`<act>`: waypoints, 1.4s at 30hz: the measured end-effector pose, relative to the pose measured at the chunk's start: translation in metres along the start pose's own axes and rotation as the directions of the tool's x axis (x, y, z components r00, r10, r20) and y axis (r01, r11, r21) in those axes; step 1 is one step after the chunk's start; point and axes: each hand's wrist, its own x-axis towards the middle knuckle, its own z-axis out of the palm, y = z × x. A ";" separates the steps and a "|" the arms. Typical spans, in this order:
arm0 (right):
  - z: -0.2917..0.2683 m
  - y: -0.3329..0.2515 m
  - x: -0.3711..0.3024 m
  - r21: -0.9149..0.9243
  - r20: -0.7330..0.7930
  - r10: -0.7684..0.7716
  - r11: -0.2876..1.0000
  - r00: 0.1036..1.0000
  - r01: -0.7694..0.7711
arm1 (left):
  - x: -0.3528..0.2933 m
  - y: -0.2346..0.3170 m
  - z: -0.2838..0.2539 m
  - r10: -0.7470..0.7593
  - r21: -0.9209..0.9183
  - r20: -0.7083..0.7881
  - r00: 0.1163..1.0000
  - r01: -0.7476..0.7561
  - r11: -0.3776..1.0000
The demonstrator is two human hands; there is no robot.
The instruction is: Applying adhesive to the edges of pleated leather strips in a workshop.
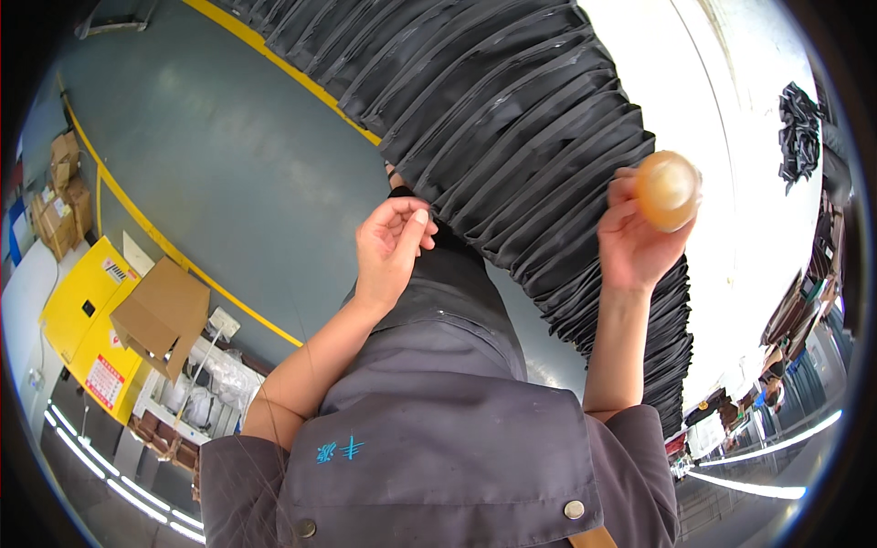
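Two bare hands were in view. The right hand was closed around one round amber thing, thumb and fingers curled about its sides; it was too blurred to tell what kind of thing it was. Hand and amber thing were over the left edge of the one white worktop. The left hand was half closed, the thumb near the bent fingertips; whether it pinched anything thin, I cannot tell. It was nearest to the black cloth, off the worktop's left edge.

That cloth formed one long row along the left edge, its folds too many to count. One smaller black bundle lay toward the worktop's right edge. The person wore one dark apron with two metal studs showing. Well apart, to the left, stood one yellow cabinet, with one open cardboard box just beside it.
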 end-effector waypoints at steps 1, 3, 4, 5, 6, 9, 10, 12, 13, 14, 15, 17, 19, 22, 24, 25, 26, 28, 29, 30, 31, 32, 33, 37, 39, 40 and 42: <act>-0.003 -0.009 0.006 0.145 0.121 0.002 0.989 0.993 -0.019 | -0.002 0.001 0.000 -0.006 0.041 0.024 1.000 0.005 0.999; -0.001 -0.024 0.011 0.002 0.023 -0.168 0.986 0.985 0.168 | -0.004 -0.002 0.003 0.023 0.038 0.054 0.998 -0.025 0.999; 0.000 -0.029 0.014 -0.219 -0.053 -0.347 0.919 0.936 0.328 | -0.004 -0.002 0.005 0.007 0.058 0.039 0.999 -0.009 0.998; 0.000 -0.034 0.015 -0.436 -0.088 -0.525 0.784 0.847 0.441 | -0.004 -0.002 0.006 -0.009 0.078 0.024 1.000 0.007 0.997; 0.002 -0.036 0.015 -0.502 -0.060 -0.543 0.741 0.837 0.445 | -0.004 -0.003 0.007 -0.025 0.073 0.008 1.000 0.024 0.997; 0.000 -0.039 0.015 -0.650 -0.027 -0.591 0.623 0.806 0.435 | -0.004 -0.002 0.009 -0.013 0.089 -0.007 1.000 0.013 0.996; -0.001 -0.040 0.015 -0.682 -0.007 -0.593 0.591 0.805 0.430 | -0.004 -0.002 0.010 -0.018 0.086 -0.012 1.000 0.019 0.996; -0.002 -0.040 0.014 -0.708 0.002 -0.602 0.563 0.799 0.426 | -0.005 -0.002 0.010 -0.021 0.081 0.000 1.000 0.021 0.997; -0.002 -0.039 0.015 -0.731 0.009 -0.600 0.542 0.800 0.415 | -0.005 -0.001 0.010 -0.027 0.079 0.000 1.000 0.027 0.997; 0.000 -0.039 0.017 -0.732 0.014 -0.608 0.535 0.794 0.423 | -0.005 -0.002 0.011 -0.021 0.078 -0.006 1.000 0.021 0.997; -0.001 -0.039 0.019 -0.732 0.014 -0.614 0.532 0.789 0.427 | -0.005 -0.002 0.011 -0.019 0.078 0.001 1.000 0.019 0.997; -0.003 -0.039 0.022 -0.744 0.012 -0.619 0.519 0.785 0.421 | -0.006 -0.003 0.010 -0.025 0.084 0.000 1.000 0.025 0.996; 0.001 -0.038 0.025 -0.731 0.001 -0.620 0.535 0.784 0.424 | -0.006 -0.004 0.010 -0.005 0.095 0.008 1.000 0.005 0.995; 0.001 -0.038 0.028 -0.745 0.006 -0.610 0.525 0.792 0.410 | -0.006 -0.004 0.010 -0.002 0.089 0.011 1.000 0.001 0.996; 0.003 -0.036 0.030 -0.728 -0.007 -0.615 0.544 0.788 0.418 | -0.006 -0.004 0.010 -0.018 0.074 0.008 1.000 0.018 0.997; 0.005 -0.035 0.030 -0.727 -0.009 -0.614 0.546 0.790 0.416 | -0.006 -0.004 0.009 -0.016 0.079 0.006 1.000 0.015 0.997; 0.006 -0.035 0.030 -0.733 -0.001 -0.609 0.541 0.794 0.413 | -0.006 -0.004 0.009 -0.014 0.085 0.004 1.000 0.013 0.996; 0.007 -0.033 0.031 -0.738 0.004 -0.600 0.538 0.800 0.408 | -0.007 -0.003 0.011 -0.013 0.089 0.001 1.000 0.012 0.996; 0.007 -0.033 0.031 -0.737 0.005 -0.597 0.540 0.802 0.406 | -0.007 -0.002 0.011 -0.010 0.092 -0.001 1.000 0.010 0.996; 0.007 -0.032 0.031 -0.737 0.005 -0.594 0.541 0.804 0.404 | -0.007 -0.002 0.012 -0.012 0.094 -0.004 1.000 0.012 0.996; 0.007 -0.032 0.030 -0.737 0.003 -0.591 0.544 0.807 0.401 | -0.008 -0.002 0.012 -0.020 0.088 -0.010 1.000 0.021 0.996; 0.008 -0.032 0.029 -0.744 0.007 -0.590 0.537 0.808 0.398 | -0.008 -0.002 0.012 -0.029 0.082 -0.015 0.999 0.030 0.996; 0.007 -0.032 0.029 -0.750 0.012 -0.589 0.529 0.808 0.396 | -0.008 -0.001 0.012 -0.030 0.084 -0.019 0.999 0.032 0.996; 0.005 -0.029 0.026 -0.744 0.030 -0.581 0.531 0.814 0.406 | -0.008 -0.001 0.012 -0.028 0.087 -0.014 1.000 0.029 0.996; 0.004 -0.026 0.024 -0.748 0.044 -0.566 0.528 0.823 0.403 | -0.008 -0.001 0.012 -0.026 0.091 -0.016 1.000 0.027 0.996; 0.002 -0.026 0.023 -0.747 0.042 -0.563 0.531 0.826 0.400 | -0.008 -0.002 0.011 -0.028 0.090 -0.012 1.000 0.029 0.996; -0.006 -0.025 0.022 -0.800 0.094 -0.557 0.451 0.825 0.396 | -0.007 -0.002 0.010 -0.033 0.092 -0.011 0.999 0.034 0.995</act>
